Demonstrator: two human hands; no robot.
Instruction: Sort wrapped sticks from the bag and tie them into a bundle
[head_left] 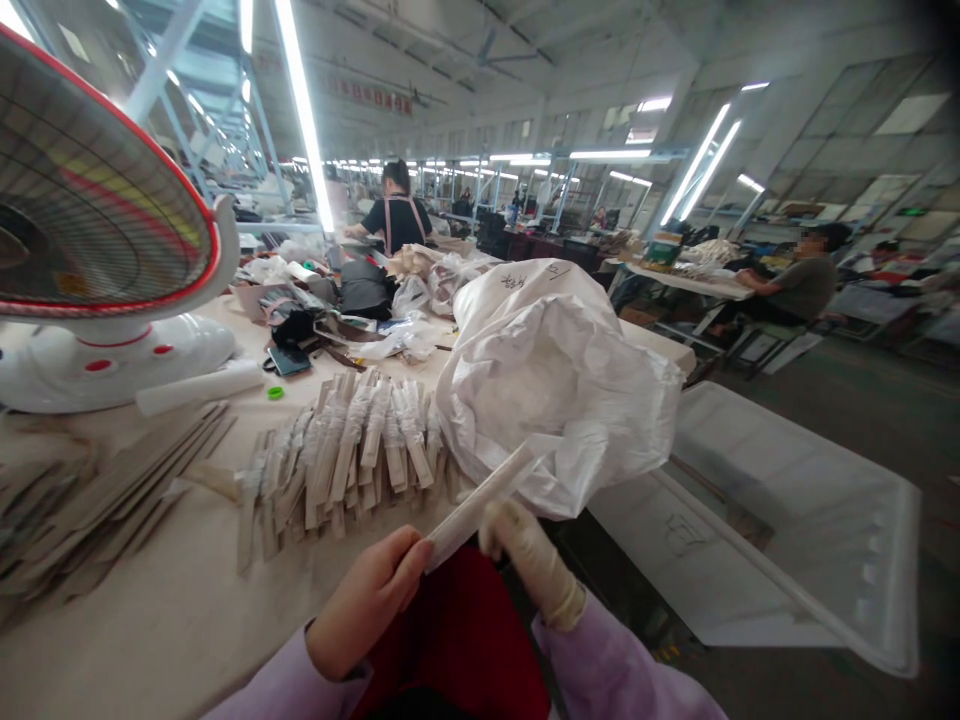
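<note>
My bare left hand (379,590) grips one end of a pale flat strip (484,500) with clear plastic around it. The strip slants up to the right, its far end in front of the mouth of a large white woven sack (566,400). Close beside the strip's underside is my right hand (529,560), in a cream-coloured glove. Its fingers are curled in and slightly blurred; what they hold, if anything, I cannot make out. Left of the sack lie several plastic-wrapped bundles of beige strips (352,440) in a row on the table (187,620).
Loose brown strips (112,500) are spread at the left, below a red-and-white fan (97,360). A green ring (275,392) and cluttered bags (367,290) lie further back. On my right stands a white plastic bin (795,540). Other people (397,210) sit or stand at distant tables.
</note>
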